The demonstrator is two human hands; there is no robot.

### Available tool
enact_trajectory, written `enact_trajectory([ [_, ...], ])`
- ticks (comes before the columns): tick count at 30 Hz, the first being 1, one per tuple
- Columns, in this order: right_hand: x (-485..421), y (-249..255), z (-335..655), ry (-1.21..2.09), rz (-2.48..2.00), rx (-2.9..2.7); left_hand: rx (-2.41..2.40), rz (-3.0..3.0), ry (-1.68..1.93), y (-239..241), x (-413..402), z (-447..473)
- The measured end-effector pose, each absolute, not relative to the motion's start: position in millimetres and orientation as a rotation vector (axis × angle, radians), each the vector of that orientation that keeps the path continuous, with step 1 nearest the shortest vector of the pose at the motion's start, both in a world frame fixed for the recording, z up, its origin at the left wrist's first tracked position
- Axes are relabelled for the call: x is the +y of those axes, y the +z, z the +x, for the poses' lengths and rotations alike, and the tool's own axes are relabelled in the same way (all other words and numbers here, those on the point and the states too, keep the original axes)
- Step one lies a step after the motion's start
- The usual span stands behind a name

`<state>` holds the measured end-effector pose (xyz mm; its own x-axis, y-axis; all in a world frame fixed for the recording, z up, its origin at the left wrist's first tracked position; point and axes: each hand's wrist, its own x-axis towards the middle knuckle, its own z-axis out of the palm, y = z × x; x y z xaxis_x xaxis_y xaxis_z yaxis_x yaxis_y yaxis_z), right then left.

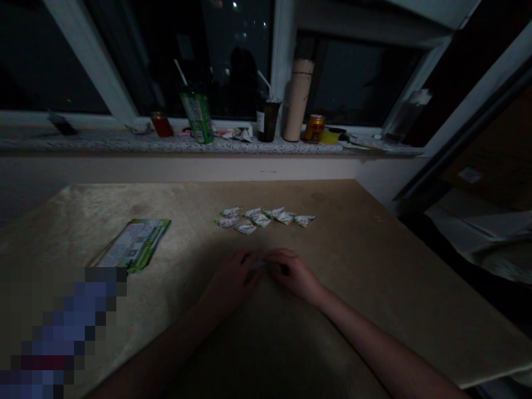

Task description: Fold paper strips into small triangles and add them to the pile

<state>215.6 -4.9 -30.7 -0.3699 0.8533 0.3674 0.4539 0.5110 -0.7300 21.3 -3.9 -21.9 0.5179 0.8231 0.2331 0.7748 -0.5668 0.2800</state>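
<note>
My left hand and my right hand meet low over the middle of the table, fingers curled toward each other. Between their fingertips is a small pale piece, perhaps folded printed paper; the dim light hides its exact kind. Just beyond the hands lie several small folded packets, white and green with pointed corners, in two loose rows. Left of my left hand, a little stack of flat green-and-white printed sheets or wrappers rests at a slant.
The brown table reaches a wall below a stone windowsill. On the sill stand a green cup, a dark cup with a straw, a pink flask, an orange can and a red jar. A pixelated patch covers the lower left.
</note>
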Motion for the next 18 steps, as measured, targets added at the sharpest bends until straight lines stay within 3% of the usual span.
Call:
enact_trajectory([
  [6,-6.3,-28.4,212.6,0.790,-0.969,-1.999,1.333,2.640,0.475,-20.1,-2.4,21.3],
  [13,-4.8,-31.3,215.5,0.467,-1.323,-2.007,1.271,2.627,0.430,-17.0,1.3,18.6],
  [18,-6.7,-27.5,214.9,0.439,-1.321,-2.036,1.254,2.624,0.413,-16.0,3.3,18.7],
])
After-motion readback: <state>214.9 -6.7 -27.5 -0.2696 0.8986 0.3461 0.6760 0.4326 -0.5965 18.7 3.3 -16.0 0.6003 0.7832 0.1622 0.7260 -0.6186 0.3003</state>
